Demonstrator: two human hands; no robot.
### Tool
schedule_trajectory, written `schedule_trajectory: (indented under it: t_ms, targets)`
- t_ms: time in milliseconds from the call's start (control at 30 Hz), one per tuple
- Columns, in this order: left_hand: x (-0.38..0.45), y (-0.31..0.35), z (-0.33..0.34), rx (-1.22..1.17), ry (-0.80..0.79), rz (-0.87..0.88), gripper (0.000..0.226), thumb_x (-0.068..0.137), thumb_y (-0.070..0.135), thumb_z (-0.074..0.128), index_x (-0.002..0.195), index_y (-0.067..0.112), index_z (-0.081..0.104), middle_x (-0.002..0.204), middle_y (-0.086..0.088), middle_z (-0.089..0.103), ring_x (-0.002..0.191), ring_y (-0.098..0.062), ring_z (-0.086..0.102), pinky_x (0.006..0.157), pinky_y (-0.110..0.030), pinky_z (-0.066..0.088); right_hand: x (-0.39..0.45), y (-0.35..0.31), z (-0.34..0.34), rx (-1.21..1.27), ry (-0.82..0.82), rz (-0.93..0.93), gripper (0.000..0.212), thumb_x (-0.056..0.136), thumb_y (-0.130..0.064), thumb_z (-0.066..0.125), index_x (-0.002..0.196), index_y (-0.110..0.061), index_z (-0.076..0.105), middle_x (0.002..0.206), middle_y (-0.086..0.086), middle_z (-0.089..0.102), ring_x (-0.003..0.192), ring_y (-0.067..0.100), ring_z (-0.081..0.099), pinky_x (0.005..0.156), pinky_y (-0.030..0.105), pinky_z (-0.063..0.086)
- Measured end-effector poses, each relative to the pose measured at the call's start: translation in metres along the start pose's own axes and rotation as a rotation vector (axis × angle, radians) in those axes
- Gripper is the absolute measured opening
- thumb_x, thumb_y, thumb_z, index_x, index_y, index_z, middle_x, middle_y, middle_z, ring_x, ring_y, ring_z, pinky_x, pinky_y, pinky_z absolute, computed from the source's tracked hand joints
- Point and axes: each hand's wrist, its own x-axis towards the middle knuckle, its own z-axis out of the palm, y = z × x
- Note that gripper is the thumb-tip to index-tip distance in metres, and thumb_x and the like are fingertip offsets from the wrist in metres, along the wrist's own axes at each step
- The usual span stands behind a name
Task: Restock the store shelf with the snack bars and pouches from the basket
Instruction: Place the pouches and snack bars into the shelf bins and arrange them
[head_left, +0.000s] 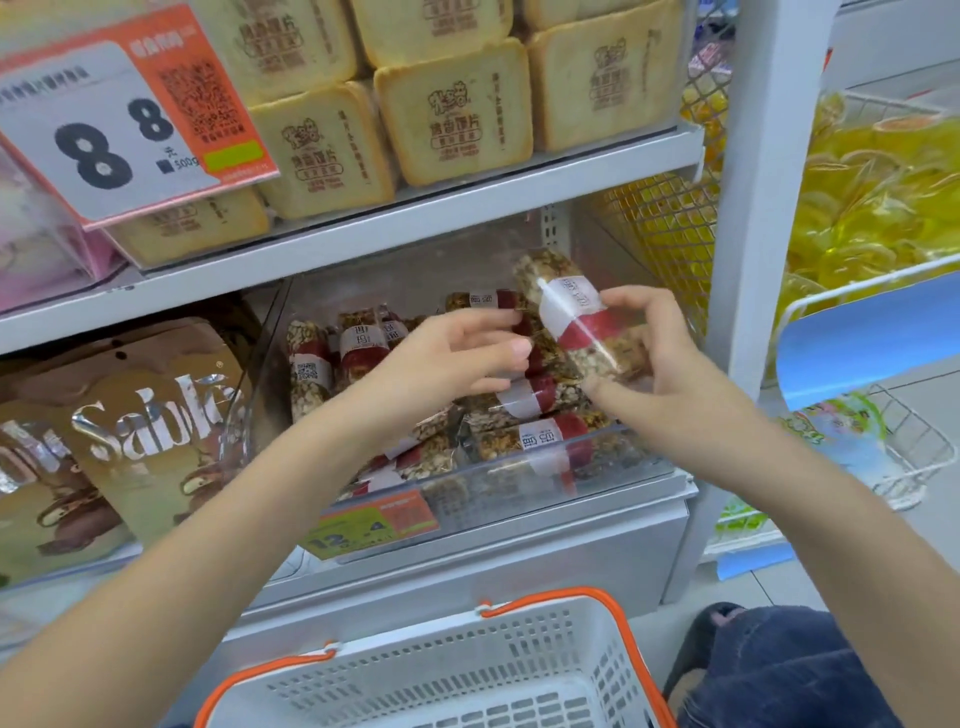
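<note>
My right hand (670, 358) grips a nut snack bar (571, 317) in clear wrap with a red and white label, held tilted above the clear shelf bin (545, 478). Several similar bars (524, 431) lie piled in that bin. My left hand (447, 358) reaches over the pile with fingers loosely spread, its fingertips close to the held bar's left side; whether they touch it I cannot tell. The white basket (441, 670) with orange handles sits on the floor below the shelf; the part of its inside in view shows nothing.
Brown Sable pouches (130, 436) stand left of the bin. Tan bread-shaped packs (452, 109) fill the shelf above, behind a price sign (104, 119). A white upright post (758, 208) bounds the bin on the right; yellow bags (872, 197) hang beyond it. My knee (779, 670) is at the lower right.
</note>
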Motion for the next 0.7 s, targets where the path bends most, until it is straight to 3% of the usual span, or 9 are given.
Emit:
schedule_trajectory:
  t_ms: [100,200,267,333,433,500,567,633,700]
  targets:
    - [-0.003,-0.004,0.022,-0.365,0.069,-0.069,0.054,0.08,0.027,0.068,0.127,0.01,0.047,0.112,-0.009,0.069,0.098,-0.021,0.069,0.088,-0.036,0.055,-0.005,0.005,0.018,-0.045,0.063,-0.063,0.07,0.074,-0.012,0.078,0.12,-0.038,0.031,0.093,-0.014,0.056,0.077,-0.003,0.061,0.071,0.014,0.048]
    - [0.007,-0.005,0.035,-0.375,0.148,-0.085,0.03,0.089,0.014,0.064,0.117,0.008,0.057,0.104,-0.011,0.072,0.095,-0.025,0.07,0.086,-0.042,0.056,-0.006,0.003,0.025,-0.168,0.034,-0.07,0.08,0.069,-0.023,0.083,0.118,-0.049,0.026,0.096,-0.026,0.053,0.086,-0.014,0.055,0.076,0.004,0.041]
    - [0.029,-0.008,0.029,-0.349,0.264,-0.092,0.028,0.088,0.012,0.065,0.115,0.007,0.058,0.103,-0.01,0.071,0.092,-0.023,0.07,0.081,-0.039,0.058,-0.005,0.003,0.016,-0.122,0.042,0.028,0.077,0.071,-0.036,0.079,0.127,-0.046,0.027,0.106,-0.026,0.052,0.098,-0.009,0.054,0.09,0.011,0.041]
    - [0.064,-0.01,0.019,-0.321,0.384,-0.094,0.021,0.087,0.013,0.066,0.107,0.01,0.06,0.101,-0.006,0.069,0.09,-0.019,0.069,0.075,-0.029,0.059,-0.007,0.005,-0.001,0.066,0.195,0.157,0.061,0.074,-0.044,0.07,0.126,-0.038,0.039,0.107,-0.018,0.061,0.101,-0.001,0.058,0.095,0.026,0.046]
    - [0.116,-0.01,0.02,-0.137,0.415,-0.088,0.01,0.085,0.02,0.069,0.082,0.02,0.06,0.089,0.001,0.066,0.088,-0.019,0.067,0.078,-0.033,0.058,-0.009,0.005,-0.017,0.27,0.319,0.247,0.028,0.086,-0.029,0.064,0.11,-0.033,0.052,0.087,-0.005,0.074,0.086,0.006,0.069,0.093,0.041,0.05]
    - [0.141,-0.018,0.034,-0.055,0.36,-0.091,0.014,0.085,0.022,0.069,0.093,0.014,0.061,0.099,-0.002,0.064,0.095,-0.021,0.064,0.083,-0.036,0.055,-0.009,0.004,-0.018,0.325,0.298,0.276,0.026,0.087,-0.021,0.063,0.109,-0.031,0.053,0.085,-0.004,0.074,0.082,0.008,0.071,0.094,0.043,0.05]
    - [0.156,-0.034,0.047,0.286,0.407,-0.05,0.034,0.088,0.022,0.066,0.117,0.01,0.055,0.107,-0.003,0.062,0.1,-0.02,0.059,0.081,-0.028,0.047,-0.007,0.004,-0.017,0.336,0.277,0.285,0.026,0.086,-0.022,0.062,0.109,-0.031,0.054,0.086,-0.004,0.074,0.083,0.009,0.071,0.093,0.043,0.05]
    - [0.16,-0.045,0.052,0.655,0.477,0.067,0.028,0.091,0.017,0.058,0.118,0.01,0.055,0.102,-0.006,0.064,0.104,-0.025,0.054,0.08,-0.03,0.042,-0.006,0.005,-0.019,0.36,0.27,0.292,0.025,0.085,-0.022,0.061,0.108,-0.031,0.055,0.087,-0.003,0.074,0.083,0.01,0.071,0.093,0.043,0.05]
    - [0.161,-0.045,0.049,0.795,0.48,0.185,0.026,0.093,0.013,0.051,0.118,0.013,0.057,0.105,-0.007,0.064,0.113,-0.028,0.046,0.089,-0.035,0.04,-0.006,0.006,-0.022,0.384,0.274,0.297,0.024,0.086,-0.02,0.061,0.108,-0.03,0.057,0.087,-0.002,0.074,0.082,0.01,0.071,0.091,0.039,0.052]
